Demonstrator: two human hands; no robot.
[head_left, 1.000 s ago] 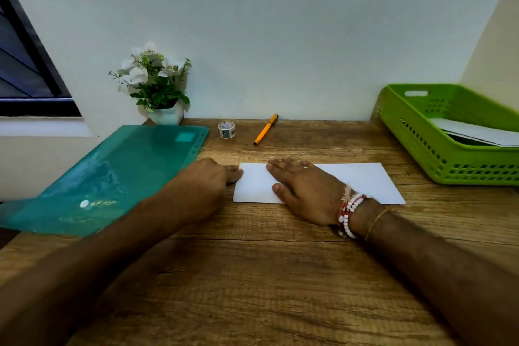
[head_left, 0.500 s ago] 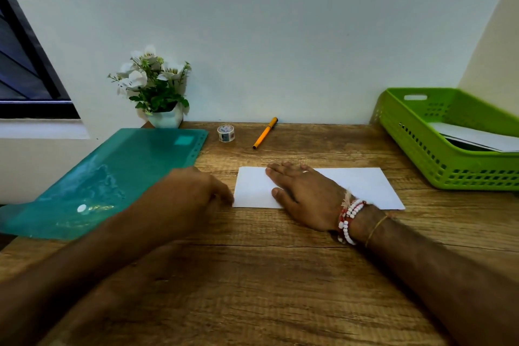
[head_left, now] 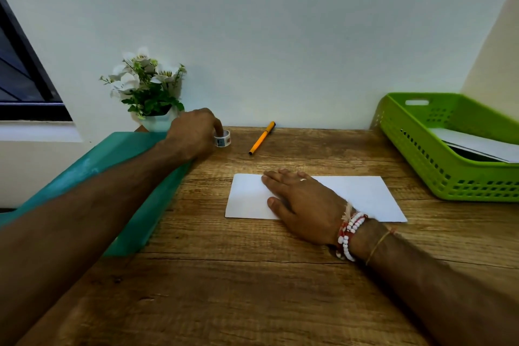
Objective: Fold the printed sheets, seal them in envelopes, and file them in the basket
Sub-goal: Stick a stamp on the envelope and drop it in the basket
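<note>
Here, left hand [head_left: 193, 132]: one, reaching across to the back of the bench [head_left: 252, 289]; its grip is closed down over the tape, index tip on the roll's top rim, thumb hidden.
Tape [head_left: 223, 141]: one small roll, standing on the bench near the wall, just left of the pen and just right of the plant pot.
Right hand [head_left: 303, 202]: one, lying flat with fingers straight on the envelope; its grip is open and holds nothing.
Envelope [head_left: 362, 196]: one white rectangle, flat on the bench in the middle, between the folder and the basket, pinned under the right palm.
Basket [head_left: 421, 154]: one, green and perforated, at the right edge of the bench, apart from the envelope.
Basket contents: one white paper [head_left: 477, 146], lying tilted over something dark.
Pen [head_left: 262, 137]: one, orange, lying at a slant, apart from the tape.
Folder [head_left: 120, 149]: one, teal, on the left of the bench, partly under the left forearm.
Plant [head_left: 146, 87]: one, white flowers in a white pot, against the wall.
Bracelets [head_left: 349, 233]: several strands of red and white beads on the right wrist, plus one thin thread.
</note>
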